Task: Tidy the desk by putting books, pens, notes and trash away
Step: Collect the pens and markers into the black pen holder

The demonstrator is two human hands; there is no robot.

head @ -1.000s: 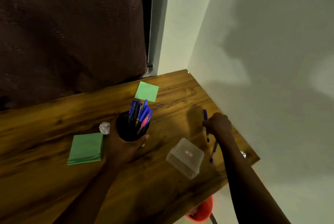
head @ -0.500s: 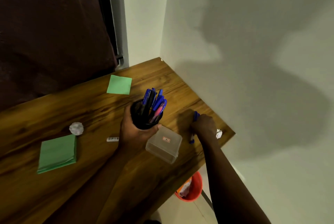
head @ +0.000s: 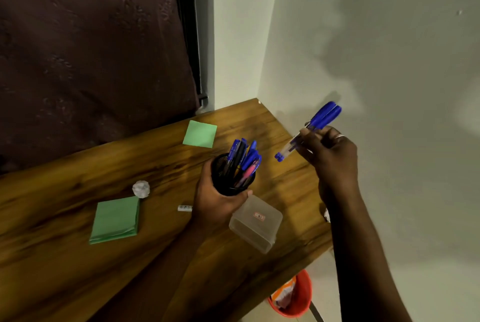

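Fingers (head: 306,137) of right hand (head: 333,158) round blue pens (head: 324,115); left hand (head: 215,203) round half-hidden holder (head: 230,188)

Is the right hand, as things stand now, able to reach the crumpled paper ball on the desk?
Probably not at once: the right hand grips blue pens, and the paper ball lies beyond the left hand and the pen cup it holds.

White scrap (head: 326,215) mostly hidden behind forearm (head: 363,256), bin (head: 302,295) partly hidden by desk (head: 65,282) edge, box (head: 255,223) label unreadable, white stick (head: 185,208) too small to identify
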